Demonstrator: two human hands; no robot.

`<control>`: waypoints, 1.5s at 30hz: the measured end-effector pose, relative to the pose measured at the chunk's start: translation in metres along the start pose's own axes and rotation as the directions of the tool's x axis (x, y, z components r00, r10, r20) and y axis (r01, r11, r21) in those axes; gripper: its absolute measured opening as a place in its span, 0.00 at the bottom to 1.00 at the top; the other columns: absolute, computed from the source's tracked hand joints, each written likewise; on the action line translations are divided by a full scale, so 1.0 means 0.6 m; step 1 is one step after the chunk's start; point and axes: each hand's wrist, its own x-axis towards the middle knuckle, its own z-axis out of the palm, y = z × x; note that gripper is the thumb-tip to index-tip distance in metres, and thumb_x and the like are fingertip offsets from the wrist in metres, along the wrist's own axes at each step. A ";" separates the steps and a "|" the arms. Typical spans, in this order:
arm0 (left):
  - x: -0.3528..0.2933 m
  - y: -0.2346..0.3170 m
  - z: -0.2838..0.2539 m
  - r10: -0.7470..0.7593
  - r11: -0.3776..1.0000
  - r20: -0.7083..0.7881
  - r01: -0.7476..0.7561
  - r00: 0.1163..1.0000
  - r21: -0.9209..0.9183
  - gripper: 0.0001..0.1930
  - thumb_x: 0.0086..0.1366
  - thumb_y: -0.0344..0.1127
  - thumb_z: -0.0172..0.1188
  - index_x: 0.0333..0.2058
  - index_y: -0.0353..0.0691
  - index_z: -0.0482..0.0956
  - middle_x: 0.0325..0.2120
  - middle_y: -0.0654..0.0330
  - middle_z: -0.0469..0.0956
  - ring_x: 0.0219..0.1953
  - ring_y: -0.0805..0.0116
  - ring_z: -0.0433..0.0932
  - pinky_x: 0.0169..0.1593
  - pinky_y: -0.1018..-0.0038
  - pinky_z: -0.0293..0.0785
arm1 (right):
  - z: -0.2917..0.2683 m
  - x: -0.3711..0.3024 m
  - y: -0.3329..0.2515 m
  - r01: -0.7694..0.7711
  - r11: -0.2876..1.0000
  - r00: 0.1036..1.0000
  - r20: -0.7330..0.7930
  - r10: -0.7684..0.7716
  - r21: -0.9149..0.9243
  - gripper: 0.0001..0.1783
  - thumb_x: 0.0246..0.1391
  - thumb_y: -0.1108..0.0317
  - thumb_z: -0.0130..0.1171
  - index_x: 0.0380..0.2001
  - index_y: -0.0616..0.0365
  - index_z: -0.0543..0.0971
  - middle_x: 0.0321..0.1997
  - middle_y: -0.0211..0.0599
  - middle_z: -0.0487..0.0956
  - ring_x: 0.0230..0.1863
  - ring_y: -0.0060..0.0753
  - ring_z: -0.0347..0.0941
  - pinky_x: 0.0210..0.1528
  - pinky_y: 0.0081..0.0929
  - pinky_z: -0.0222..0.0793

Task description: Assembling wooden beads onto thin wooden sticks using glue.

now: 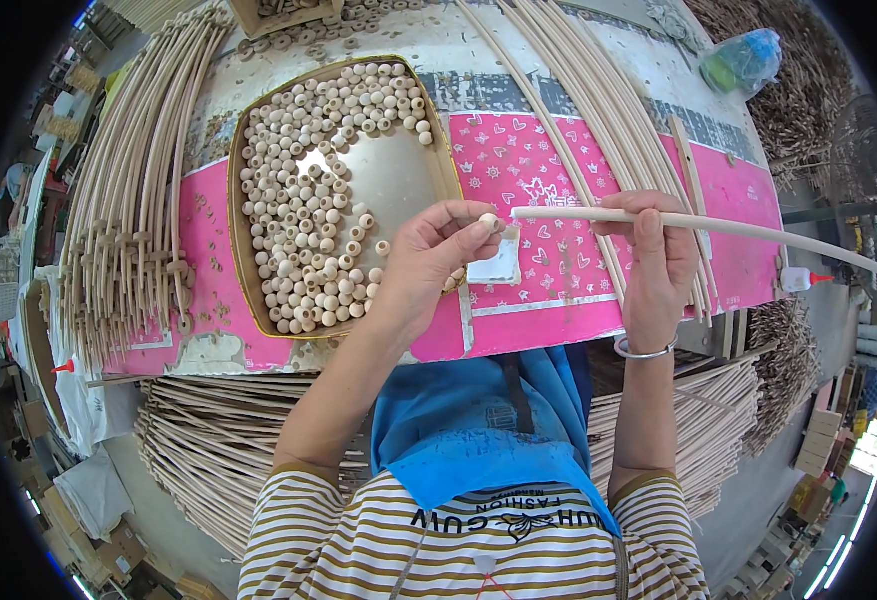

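Between the thumb and fingers of my left hand [444, 245] I pinch a small wooden bead [493, 224]. My right hand [651, 262] is closed around a long pale wooden stick [749, 227], which reaches out past the right side of the table. The stick's tip is white and points at the bead, with a small gap between them. Just below the tip lies a small white square dish [499, 265], partly behind my left hand. To the left, a shallow gold-rimmed tray [399, 175] holds many loose beads with holes.
A bundle of sticks with wooden end pieces [139, 200] covers the table's left side. Bare sticks [614, 110] lie at the right. A white glue bottle with a red cap [797, 280] rests at the right edge. More stick bundles [219, 450] are below the table.
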 end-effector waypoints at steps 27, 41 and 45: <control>-0.011 -0.011 -0.001 0.137 0.990 0.020 -0.138 0.990 0.035 0.09 0.71 0.33 0.59 0.44 0.33 0.79 0.37 0.57 0.83 0.38 0.74 0.83 0.44 0.78 0.82 | 0.011 -0.075 0.017 0.166 0.984 0.979 0.126 -0.158 -0.060 0.10 0.68 0.66 0.53 0.38 0.63 0.78 0.43 0.47 0.80 0.43 0.35 0.78 0.45 0.29 0.76; -0.002 -0.048 0.086 0.195 0.960 -0.039 -0.199 0.980 -0.195 0.16 0.73 0.31 0.54 0.57 0.38 0.69 0.45 0.56 0.79 0.49 0.67 0.80 0.54 0.68 0.80 | 0.022 -0.140 0.026 -0.282 0.947 0.955 -0.052 0.293 0.155 0.17 0.73 0.64 0.45 0.50 0.66 0.76 0.39 0.40 0.82 0.39 0.27 0.80 0.41 0.24 0.79; 0.018 -0.042 0.058 0.279 0.958 -0.049 -0.281 0.959 -0.049 0.15 0.72 0.30 0.55 0.55 0.39 0.71 0.40 0.55 0.81 0.43 0.66 0.82 0.51 0.67 0.81 | -0.050 -0.188 -0.053 -0.095 0.904 0.994 0.011 0.110 -0.416 0.11 0.60 0.73 0.59 0.44 0.64 0.82 0.34 0.39 0.82 0.28 0.23 0.77 0.29 0.21 0.70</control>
